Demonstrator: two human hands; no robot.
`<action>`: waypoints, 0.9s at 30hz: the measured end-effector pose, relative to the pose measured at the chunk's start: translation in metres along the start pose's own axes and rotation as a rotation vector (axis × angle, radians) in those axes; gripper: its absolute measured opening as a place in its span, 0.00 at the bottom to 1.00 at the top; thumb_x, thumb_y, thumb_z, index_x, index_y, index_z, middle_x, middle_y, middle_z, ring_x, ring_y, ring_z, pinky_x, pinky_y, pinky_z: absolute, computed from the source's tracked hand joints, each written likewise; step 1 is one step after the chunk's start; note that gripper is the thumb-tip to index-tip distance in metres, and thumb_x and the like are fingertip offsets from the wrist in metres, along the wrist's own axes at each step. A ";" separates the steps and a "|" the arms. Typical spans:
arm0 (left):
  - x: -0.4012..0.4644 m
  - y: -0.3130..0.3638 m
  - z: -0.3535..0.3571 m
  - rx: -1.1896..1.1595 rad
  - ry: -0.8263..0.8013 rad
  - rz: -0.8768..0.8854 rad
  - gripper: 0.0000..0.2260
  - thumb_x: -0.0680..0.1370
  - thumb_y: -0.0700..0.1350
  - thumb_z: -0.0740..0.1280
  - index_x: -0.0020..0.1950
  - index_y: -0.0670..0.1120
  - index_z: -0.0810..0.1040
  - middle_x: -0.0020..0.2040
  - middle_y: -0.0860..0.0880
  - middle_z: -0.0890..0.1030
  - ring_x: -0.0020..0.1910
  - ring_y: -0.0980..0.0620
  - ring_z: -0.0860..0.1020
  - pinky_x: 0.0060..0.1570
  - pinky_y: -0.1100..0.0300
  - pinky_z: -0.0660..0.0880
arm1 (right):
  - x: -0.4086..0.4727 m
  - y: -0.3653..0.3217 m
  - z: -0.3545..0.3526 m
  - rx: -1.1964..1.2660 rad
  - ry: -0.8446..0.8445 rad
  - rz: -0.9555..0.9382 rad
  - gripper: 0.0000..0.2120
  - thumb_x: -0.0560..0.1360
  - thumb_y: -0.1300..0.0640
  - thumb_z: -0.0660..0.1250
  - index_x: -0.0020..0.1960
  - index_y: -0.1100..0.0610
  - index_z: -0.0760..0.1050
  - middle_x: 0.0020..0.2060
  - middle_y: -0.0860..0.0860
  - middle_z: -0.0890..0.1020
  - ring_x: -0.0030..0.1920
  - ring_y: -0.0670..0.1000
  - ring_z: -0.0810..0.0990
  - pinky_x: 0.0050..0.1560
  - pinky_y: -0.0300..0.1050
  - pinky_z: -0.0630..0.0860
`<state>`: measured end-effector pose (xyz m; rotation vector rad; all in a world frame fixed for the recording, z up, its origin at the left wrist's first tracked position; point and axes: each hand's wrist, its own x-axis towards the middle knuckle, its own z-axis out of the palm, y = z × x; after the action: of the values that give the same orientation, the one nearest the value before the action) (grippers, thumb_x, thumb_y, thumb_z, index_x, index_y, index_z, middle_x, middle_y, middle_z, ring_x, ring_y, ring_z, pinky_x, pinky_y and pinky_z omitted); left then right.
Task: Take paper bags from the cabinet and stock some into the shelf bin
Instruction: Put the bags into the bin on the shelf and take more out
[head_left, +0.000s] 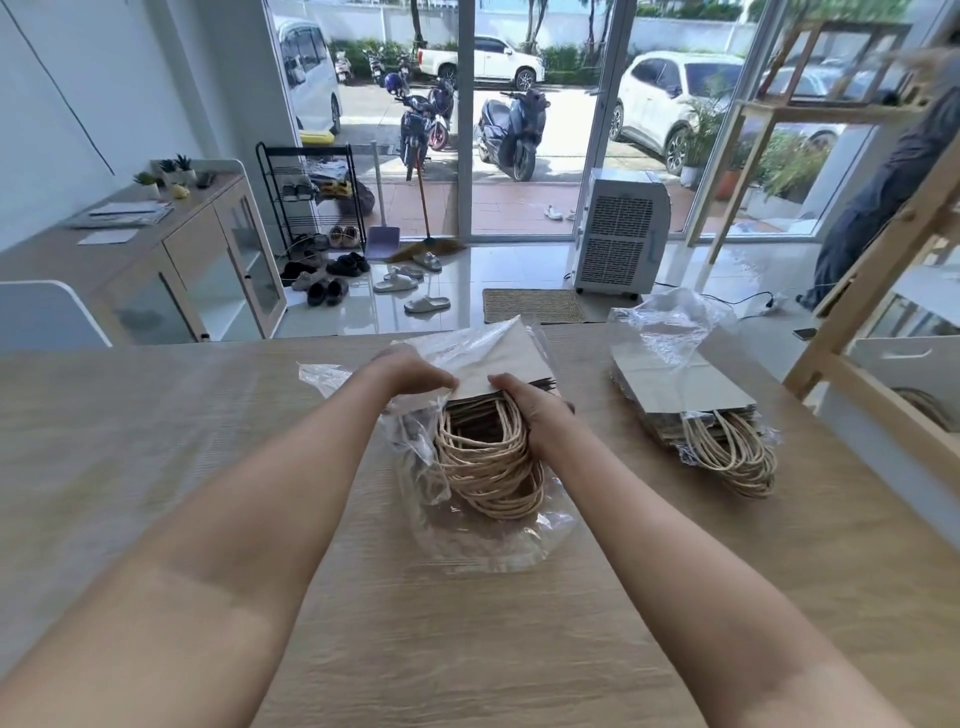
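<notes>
A stack of brown paper bags (511, 358) with twisted rope handles (488, 457) lies in a clear plastic wrap (493, 540) at the middle of the wooden table (156, 467). My left hand (410, 371) grips the plastic wrap at the stack's left top edge. My right hand (530, 410) holds the stack's right side just above the handles. A second wrapped stack of paper bags (685, 384) rests to the right, its handles (737, 457) pointing toward me. A white bin (904, 364) sits in the wooden shelf (883, 260) at the right.
A low cabinet with glass doors (208, 260) stands at the left wall. Beyond the table are shoes, a shoe rack (311, 197), a broom, a doormat and a white air cooler (621, 234). A person in dark clothes (893, 182) stands by the shelf.
</notes>
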<state>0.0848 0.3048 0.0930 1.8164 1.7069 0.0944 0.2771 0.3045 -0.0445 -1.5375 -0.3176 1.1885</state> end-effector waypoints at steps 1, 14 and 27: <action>-0.001 0.001 -0.001 0.054 0.038 0.010 0.38 0.70 0.62 0.71 0.72 0.40 0.69 0.71 0.41 0.72 0.66 0.42 0.74 0.57 0.53 0.74 | -0.019 -0.004 0.000 0.042 0.003 -0.019 0.64 0.29 0.50 0.82 0.63 0.56 0.62 0.49 0.62 0.80 0.45 0.60 0.84 0.48 0.71 0.77; -0.014 0.008 -0.013 0.378 0.259 0.098 0.22 0.76 0.55 0.65 0.64 0.42 0.73 0.63 0.44 0.77 0.60 0.44 0.76 0.48 0.55 0.72 | -0.146 -0.069 -0.035 0.017 -0.061 -0.144 0.10 0.66 0.66 0.73 0.39 0.60 0.71 0.13 0.47 0.73 0.12 0.43 0.70 0.15 0.30 0.65; -0.105 0.130 0.030 0.319 0.249 0.663 0.57 0.63 0.60 0.78 0.79 0.57 0.41 0.78 0.42 0.52 0.77 0.39 0.52 0.73 0.44 0.57 | -0.246 -0.129 -0.228 -0.466 -0.117 -0.527 0.15 0.63 0.66 0.77 0.46 0.56 0.79 0.46 0.59 0.85 0.44 0.55 0.85 0.51 0.48 0.81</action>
<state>0.1962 0.2022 0.1706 2.6478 1.2486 0.3518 0.3964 0.0368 0.1636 -1.6313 -1.0679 0.8129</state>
